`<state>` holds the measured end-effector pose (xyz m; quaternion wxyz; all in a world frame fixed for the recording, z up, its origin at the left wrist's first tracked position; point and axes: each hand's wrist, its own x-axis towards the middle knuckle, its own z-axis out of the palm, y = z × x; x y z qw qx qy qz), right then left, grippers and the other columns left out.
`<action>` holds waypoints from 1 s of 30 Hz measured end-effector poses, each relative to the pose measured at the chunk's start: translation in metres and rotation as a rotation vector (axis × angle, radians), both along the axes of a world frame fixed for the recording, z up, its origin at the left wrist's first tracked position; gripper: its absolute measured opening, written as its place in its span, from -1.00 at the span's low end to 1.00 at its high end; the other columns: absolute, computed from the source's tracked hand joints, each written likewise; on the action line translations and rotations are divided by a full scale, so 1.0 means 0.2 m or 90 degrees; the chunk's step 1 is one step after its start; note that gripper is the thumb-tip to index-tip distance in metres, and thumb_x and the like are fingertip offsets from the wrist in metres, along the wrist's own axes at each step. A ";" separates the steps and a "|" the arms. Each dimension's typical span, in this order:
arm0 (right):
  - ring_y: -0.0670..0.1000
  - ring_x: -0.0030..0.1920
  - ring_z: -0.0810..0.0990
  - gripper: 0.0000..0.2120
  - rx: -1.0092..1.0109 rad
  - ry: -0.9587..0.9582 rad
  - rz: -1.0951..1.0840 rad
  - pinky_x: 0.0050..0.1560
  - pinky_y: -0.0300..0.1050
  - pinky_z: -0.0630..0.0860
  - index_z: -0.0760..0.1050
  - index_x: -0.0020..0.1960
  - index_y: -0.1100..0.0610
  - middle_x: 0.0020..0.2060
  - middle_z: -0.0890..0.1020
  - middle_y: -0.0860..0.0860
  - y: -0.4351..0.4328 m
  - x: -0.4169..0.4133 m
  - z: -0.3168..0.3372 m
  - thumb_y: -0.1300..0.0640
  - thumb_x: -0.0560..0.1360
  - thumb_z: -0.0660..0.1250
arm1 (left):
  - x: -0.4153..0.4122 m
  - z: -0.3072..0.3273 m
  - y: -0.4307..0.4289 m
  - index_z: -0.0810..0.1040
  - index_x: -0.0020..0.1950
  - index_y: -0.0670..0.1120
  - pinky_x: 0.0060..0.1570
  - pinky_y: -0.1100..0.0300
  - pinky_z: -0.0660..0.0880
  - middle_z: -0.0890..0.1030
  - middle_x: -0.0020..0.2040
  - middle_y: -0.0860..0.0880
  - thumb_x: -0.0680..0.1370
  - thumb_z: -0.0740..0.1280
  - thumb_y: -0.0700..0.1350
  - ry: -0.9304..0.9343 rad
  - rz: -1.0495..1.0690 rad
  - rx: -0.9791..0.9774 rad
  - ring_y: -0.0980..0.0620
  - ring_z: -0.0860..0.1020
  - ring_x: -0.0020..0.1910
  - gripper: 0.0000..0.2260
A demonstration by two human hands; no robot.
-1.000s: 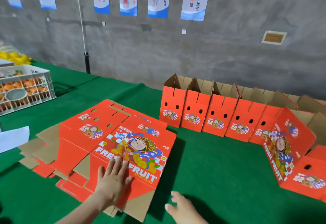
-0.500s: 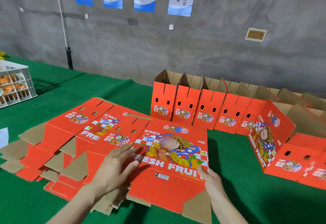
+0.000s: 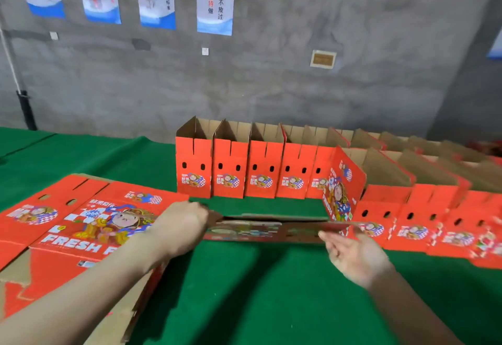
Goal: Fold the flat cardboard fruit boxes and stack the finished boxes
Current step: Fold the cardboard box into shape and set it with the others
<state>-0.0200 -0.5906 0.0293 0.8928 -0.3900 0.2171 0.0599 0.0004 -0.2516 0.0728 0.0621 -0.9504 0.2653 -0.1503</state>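
One flat box hangs edge-on over green cloth, left hand gripping one end, right hand open.

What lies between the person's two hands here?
In the head view, the flat red cardboard box, seen nearly edge-on, spans from the left hand to the right hand, above the green table cloth.

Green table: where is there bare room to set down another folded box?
Bare cloth lies at the near edge, between the flat stack on the left and the right hand, below the held flat box. Another patch sits left of the upright row. The right side is crowded with folded boxes.
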 end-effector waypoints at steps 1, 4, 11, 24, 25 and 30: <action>0.14 -0.08 0.56 -0.54 0.013 -0.046 0.000 -0.13 -0.10 0.50 0.43 0.17 0.27 -0.03 0.63 0.25 -0.03 0.00 0.02 -0.11 0.63 0.06 | 0.03 0.05 -0.04 0.51 0.20 0.08 -0.09 0.09 0.46 0.64 0.03 -0.02 0.57 0.18 -0.14 0.002 0.018 0.003 -0.10 0.58 0.02 -0.74; 0.14 -0.02 0.65 -0.66 -0.146 -0.172 -0.010 -0.11 -0.05 0.62 0.46 0.17 0.25 -0.02 0.68 0.19 -0.05 -0.04 0.07 0.02 0.66 0.06 | 0.08 0.19 -0.16 0.57 0.04 0.00 -0.19 0.12 0.46 0.64 -0.08 -0.08 0.57 0.22 -0.11 -0.010 0.016 -0.024 -0.13 0.58 -0.06 -0.85; -0.01 -0.16 0.65 -0.62 -0.757 -0.468 -0.026 -0.12 -0.20 0.57 0.46 0.17 -0.10 0.09 0.58 -0.14 0.02 -0.08 0.22 0.31 0.50 0.35 | 0.05 0.39 -0.46 0.54 -0.04 -0.08 -0.26 0.16 0.28 0.59 -0.07 -0.12 0.59 0.22 -0.11 0.023 -0.055 0.057 -0.16 0.54 -0.02 -0.88; -0.18 -0.41 0.61 -0.65 -1.001 -0.354 0.162 -0.26 -0.14 0.52 0.53 -0.20 0.33 -0.32 0.63 0.30 -0.11 -0.03 0.26 0.01 0.51 0.37 | 0.05 0.56 -0.47 0.49 -0.06 0.04 -0.20 0.26 0.39 0.51 -0.19 0.16 0.42 0.21 0.33 0.384 -0.099 -0.116 0.18 0.48 -0.21 -0.62; -0.13 -0.42 0.58 -0.60 -1.002 -0.355 0.163 -0.31 -0.22 0.49 0.50 -0.23 0.37 -0.28 0.60 0.36 -0.12 -0.03 0.25 0.00 0.50 0.37 | 0.07 0.54 -0.44 0.46 0.01 0.08 -0.19 0.30 0.39 0.50 -0.16 0.20 0.40 0.21 0.35 0.413 -0.070 -0.134 0.24 0.48 -0.19 -0.61; 0.16 -0.23 0.65 -0.52 -0.963 -0.348 0.178 -0.34 -0.43 0.45 0.40 -0.27 0.44 -0.18 0.55 0.44 -0.16 -0.06 0.21 0.01 0.49 0.39 | 0.13 0.40 -0.35 0.18 0.50 -0.04 -0.07 0.37 0.48 0.56 0.03 0.05 0.37 0.53 -0.18 0.335 0.011 -0.189 0.02 0.56 -0.03 -0.20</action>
